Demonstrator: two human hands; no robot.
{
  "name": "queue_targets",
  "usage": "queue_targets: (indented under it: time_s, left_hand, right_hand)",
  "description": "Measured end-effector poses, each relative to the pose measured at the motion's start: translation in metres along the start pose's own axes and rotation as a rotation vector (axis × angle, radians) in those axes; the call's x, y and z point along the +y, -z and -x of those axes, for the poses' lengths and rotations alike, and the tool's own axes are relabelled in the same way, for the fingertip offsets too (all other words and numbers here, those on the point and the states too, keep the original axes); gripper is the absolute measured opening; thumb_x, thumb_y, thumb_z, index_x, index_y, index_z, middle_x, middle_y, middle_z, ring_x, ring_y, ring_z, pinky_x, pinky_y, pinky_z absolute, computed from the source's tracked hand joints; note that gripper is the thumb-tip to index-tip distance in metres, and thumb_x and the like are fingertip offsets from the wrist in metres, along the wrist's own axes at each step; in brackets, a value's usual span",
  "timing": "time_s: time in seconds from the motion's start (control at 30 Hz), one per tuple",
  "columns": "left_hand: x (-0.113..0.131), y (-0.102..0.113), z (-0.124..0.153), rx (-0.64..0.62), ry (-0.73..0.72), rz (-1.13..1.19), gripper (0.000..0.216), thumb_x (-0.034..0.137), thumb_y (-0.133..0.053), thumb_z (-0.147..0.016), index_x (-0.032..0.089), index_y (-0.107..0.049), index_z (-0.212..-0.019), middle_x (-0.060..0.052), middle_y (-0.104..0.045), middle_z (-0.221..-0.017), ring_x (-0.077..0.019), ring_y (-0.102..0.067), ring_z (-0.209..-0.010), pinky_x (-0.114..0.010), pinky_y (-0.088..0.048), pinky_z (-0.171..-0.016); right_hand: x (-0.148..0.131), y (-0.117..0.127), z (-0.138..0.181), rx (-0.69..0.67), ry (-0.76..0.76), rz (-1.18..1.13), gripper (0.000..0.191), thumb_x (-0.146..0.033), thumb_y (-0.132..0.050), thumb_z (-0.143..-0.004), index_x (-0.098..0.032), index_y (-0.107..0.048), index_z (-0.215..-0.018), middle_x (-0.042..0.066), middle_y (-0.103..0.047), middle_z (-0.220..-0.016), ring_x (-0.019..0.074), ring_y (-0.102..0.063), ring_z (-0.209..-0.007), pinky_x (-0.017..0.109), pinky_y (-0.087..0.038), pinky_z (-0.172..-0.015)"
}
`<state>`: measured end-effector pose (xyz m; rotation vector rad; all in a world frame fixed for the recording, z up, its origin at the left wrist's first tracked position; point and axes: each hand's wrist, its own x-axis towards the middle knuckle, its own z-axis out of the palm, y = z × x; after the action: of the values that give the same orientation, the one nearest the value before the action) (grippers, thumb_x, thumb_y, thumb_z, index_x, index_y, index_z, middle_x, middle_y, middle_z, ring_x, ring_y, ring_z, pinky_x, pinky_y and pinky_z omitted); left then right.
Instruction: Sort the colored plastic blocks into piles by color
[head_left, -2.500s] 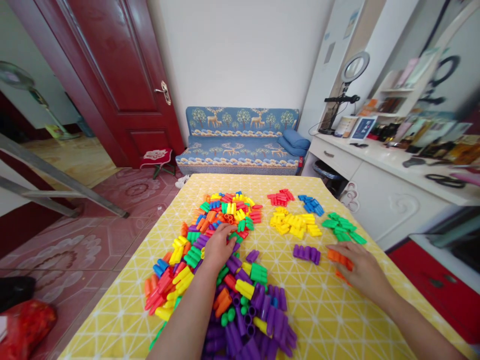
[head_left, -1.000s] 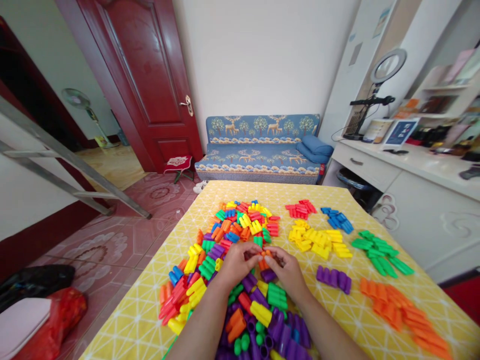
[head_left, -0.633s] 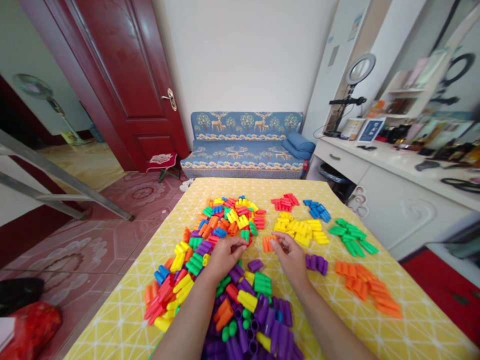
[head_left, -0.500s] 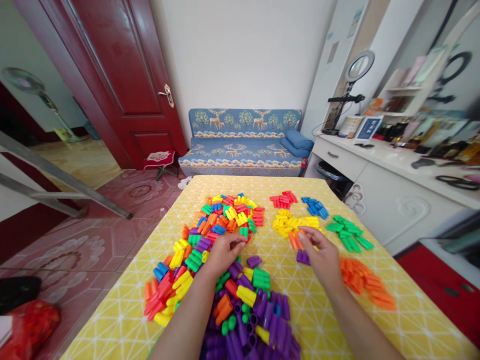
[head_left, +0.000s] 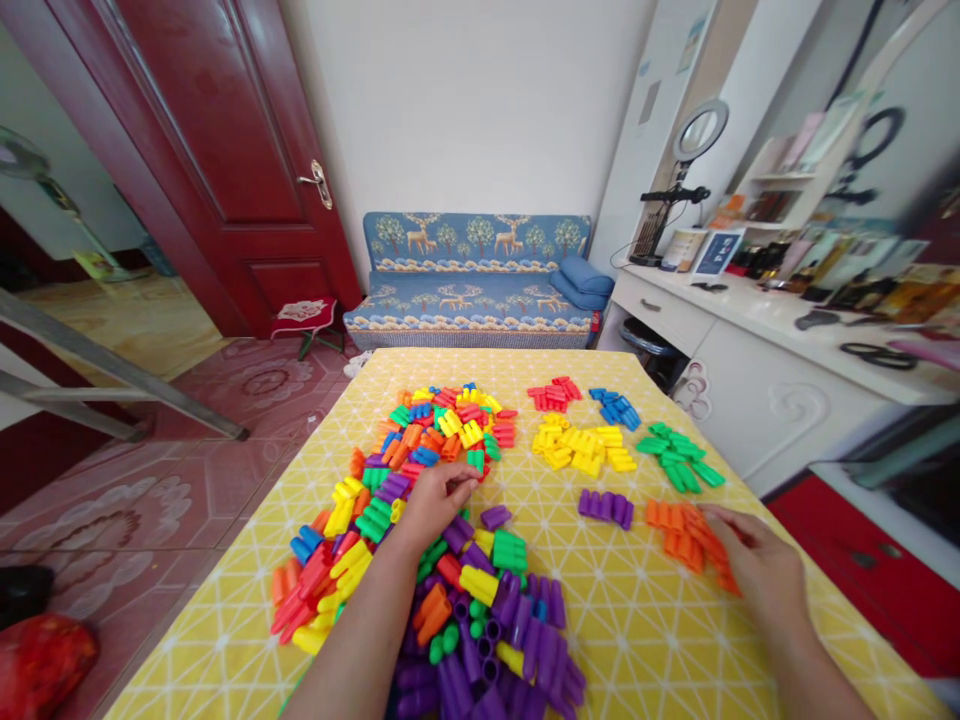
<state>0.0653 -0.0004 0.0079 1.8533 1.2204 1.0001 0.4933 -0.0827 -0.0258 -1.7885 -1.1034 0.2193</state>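
My left hand [head_left: 439, 505] is over the right edge of a big mixed heap of plastic toy blocks [head_left: 375, 520], tube-shaped pieces joined side by side. Its thumb and fingers are pinched beside a green block [head_left: 475, 460]; anything between them is hidden. On the right, my right hand [head_left: 761, 565] has its fingertips closed on an orange block [head_left: 712, 540] at the edge of the orange group [head_left: 679, 535]. A short row of purple blocks [head_left: 606, 507] lies to the left of that group. Many purple blocks [head_left: 480, 670] lie near the front edge.
Sorted groups of yellow [head_left: 581, 447], red [head_left: 555, 395], blue [head_left: 615, 408] and green blocks [head_left: 679, 457] lie on the yellow tablecloth [head_left: 615, 610]. A blue sofa [head_left: 472, 290] stands beyond the table. To the right is a white dresser [head_left: 750, 360] with cosmetics.
My right hand has moved right and nearer, carrying an orange block from beside the yellow group to the orange group. My left hand stays at the heap. The view has shifted slightly.
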Motion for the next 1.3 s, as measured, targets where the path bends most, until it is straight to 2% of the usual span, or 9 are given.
queue_targets:
  time_s: [0.23,0.47,0.6,0.7,0.77,0.87,1.0,1.1,1.3]
  left_hand:
    - [0.002,0.001,0.0,0.0,0.004,0.017,0.018,0.026,-0.058,-0.082,0.016,-0.071,-0.09,-0.005,-0.074,-0.083,-0.0191,-0.067,-0.076,-0.027,-0.05,-0.069]
    - [0.007,0.001,0.002,0.001,-0.009,0.008,0.019,0.024,-0.057,-0.082,0.015,-0.071,-0.09,-0.005,-0.073,-0.082,-0.018,-0.066,-0.074,-0.026,-0.048,-0.067]
    - [0.009,0.002,0.002,-0.004,-0.007,0.0,0.018,0.024,-0.057,-0.082,0.015,-0.071,-0.09,-0.004,-0.073,-0.081,-0.0169,-0.065,-0.071,-0.025,-0.047,-0.064]
    - [0.009,0.002,0.002,0.0,-0.021,-0.017,0.017,0.023,-0.057,-0.082,0.016,-0.071,-0.089,-0.004,-0.073,-0.08,-0.0171,-0.065,-0.071,-0.025,-0.047,-0.064]
    - [0.009,0.003,0.002,0.025,-0.038,-0.035,0.016,0.023,-0.058,-0.082,0.017,-0.071,-0.087,-0.004,-0.073,-0.081,-0.0175,-0.065,-0.074,-0.026,-0.048,-0.067]
    - [0.01,0.004,0.001,0.111,-0.061,-0.049,0.015,0.023,-0.057,-0.083,0.018,-0.071,-0.087,-0.003,-0.073,-0.084,-0.0174,-0.066,-0.076,-0.027,-0.049,-0.071]
    - [0.01,0.008,0.0,0.238,-0.079,-0.064,0.017,0.021,-0.054,-0.085,0.018,-0.07,-0.09,-0.005,-0.073,-0.091,-0.0181,-0.066,-0.081,-0.027,-0.05,-0.072]
    - [0.007,0.008,-0.001,0.217,-0.092,-0.094,0.019,0.019,-0.056,-0.083,0.018,-0.07,-0.095,-0.006,-0.072,-0.096,-0.0199,-0.065,-0.088,-0.03,-0.051,-0.077]
    - [0.0,0.006,-0.001,0.081,-0.113,-0.201,0.045,0.017,-0.065,-0.076,0.024,-0.063,-0.12,-0.008,-0.063,-0.124,-0.0252,-0.055,-0.117,-0.041,-0.04,-0.103]
  right_hand:
    - [-0.013,-0.006,0.004,-0.036,0.458,0.396,0.045,-0.054,-0.043,-0.085,-0.021,-0.07,-0.1,0.008,-0.067,-0.11,0.0258,-0.061,-0.102,0.042,-0.045,-0.095]
    - [-0.001,-0.014,0.008,-0.132,0.473,0.515,0.05,-0.057,-0.04,-0.086,-0.021,-0.069,-0.104,0.009,-0.065,-0.113,0.0283,-0.061,-0.101,0.046,-0.047,-0.093]
    - [-0.041,-0.022,0.014,-0.043,0.534,0.315,0.046,-0.055,-0.045,-0.085,-0.02,-0.068,-0.102,0.011,-0.066,-0.11,0.0288,-0.06,-0.104,0.047,-0.044,-0.096]
    - [-0.089,-0.048,0.032,-0.202,0.562,0.06,0.032,-0.046,-0.051,-0.086,-0.022,-0.067,-0.1,0.009,-0.067,-0.107,0.0251,-0.06,-0.104,0.042,-0.045,-0.096]
    - [-0.117,-0.076,0.047,-0.412,0.54,-0.068,0.026,-0.041,-0.052,-0.087,-0.024,-0.067,-0.1,0.009,-0.065,-0.109,0.0233,-0.06,-0.103,0.04,-0.048,-0.092]
    - [-0.143,-0.122,0.068,-0.55,0.497,-0.172,0.024,-0.037,-0.054,-0.086,-0.024,-0.067,-0.102,0.008,-0.064,-0.112,0.0229,-0.059,-0.105,0.04,-0.048,-0.092]
    - [-0.158,-0.171,0.076,-0.588,0.463,-0.245,0.034,-0.033,-0.058,-0.082,-0.024,-0.064,-0.115,0.008,-0.058,-0.124,0.0232,-0.053,-0.117,0.042,-0.042,-0.101]
    - [-0.163,-0.193,0.069,-0.6,0.49,-0.255,0.046,-0.031,-0.061,-0.079,-0.026,-0.059,-0.124,0.008,-0.053,-0.133,0.0245,-0.047,-0.124,0.045,-0.035,-0.106]
    - [-0.164,-0.206,0.063,-0.616,0.422,-0.285,0.048,-0.023,-0.058,-0.076,-0.029,-0.057,-0.125,0.005,-0.055,-0.128,0.0164,-0.06,-0.085,0.038,-0.05,-0.086]
